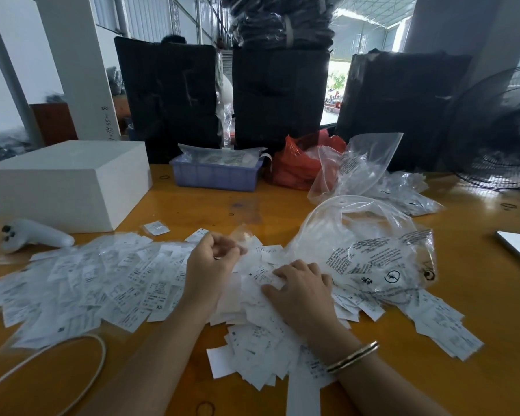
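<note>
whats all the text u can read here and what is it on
"XS": on a label in the left heap.
"S": on a second label by the right hand.
"S": on a third label lower down.
Bag: warning print and round signs, too small to read.
Pillar: handwriting, blurred.
Other labels: print too small to read.

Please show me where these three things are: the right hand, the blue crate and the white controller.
right hand (300, 291), head view, on the back of the hand.
blue crate (213, 177), head view, on its front wall.
controller (38, 235), head view, on the middle of its body.
</note>
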`<state>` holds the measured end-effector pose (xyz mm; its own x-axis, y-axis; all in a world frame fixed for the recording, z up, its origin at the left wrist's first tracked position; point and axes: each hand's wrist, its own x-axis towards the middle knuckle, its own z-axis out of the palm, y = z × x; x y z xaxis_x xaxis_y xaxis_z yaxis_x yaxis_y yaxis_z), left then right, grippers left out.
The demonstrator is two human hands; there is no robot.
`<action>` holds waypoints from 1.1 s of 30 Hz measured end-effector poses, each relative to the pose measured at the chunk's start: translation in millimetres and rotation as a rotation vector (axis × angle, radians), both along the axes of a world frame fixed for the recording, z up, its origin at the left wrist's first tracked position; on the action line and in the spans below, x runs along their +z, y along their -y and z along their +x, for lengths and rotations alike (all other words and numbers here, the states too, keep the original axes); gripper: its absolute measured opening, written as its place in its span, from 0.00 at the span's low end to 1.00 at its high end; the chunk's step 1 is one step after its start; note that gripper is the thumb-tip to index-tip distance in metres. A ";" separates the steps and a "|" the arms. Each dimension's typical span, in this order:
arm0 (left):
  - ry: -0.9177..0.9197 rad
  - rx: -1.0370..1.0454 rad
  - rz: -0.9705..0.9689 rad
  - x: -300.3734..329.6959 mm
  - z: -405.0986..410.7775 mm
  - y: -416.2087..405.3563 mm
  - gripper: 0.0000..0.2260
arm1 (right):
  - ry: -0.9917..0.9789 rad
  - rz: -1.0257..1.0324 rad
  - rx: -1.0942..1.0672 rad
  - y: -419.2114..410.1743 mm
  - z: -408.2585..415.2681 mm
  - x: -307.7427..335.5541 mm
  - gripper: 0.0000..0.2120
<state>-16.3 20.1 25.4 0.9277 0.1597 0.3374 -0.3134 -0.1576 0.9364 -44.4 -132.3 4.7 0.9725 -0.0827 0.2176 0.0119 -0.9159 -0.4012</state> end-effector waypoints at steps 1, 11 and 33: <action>0.004 -0.001 0.006 0.0 -0.4 -0.1 0.05 | -0.002 0.059 -0.007 -0.1 -0.2 1.2 0.18; 0.078 -0.075 0.093 1.7 -3.0 0.4 0.02 | 0.252 0.828 0.040 11.8 -10.5 16.8 0.05; -0.146 -0.281 -0.265 1.3 -5.9 6.6 0.07 | 0.142 0.725 0.278 4.1 -21.4 23.0 0.26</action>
<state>-22.2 13.5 26.7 0.9828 -0.0431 0.1798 -0.1703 0.1682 0.9709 -65.8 -136.4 27.7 0.9453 -0.0095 0.3259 0.2978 -0.3822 -0.8748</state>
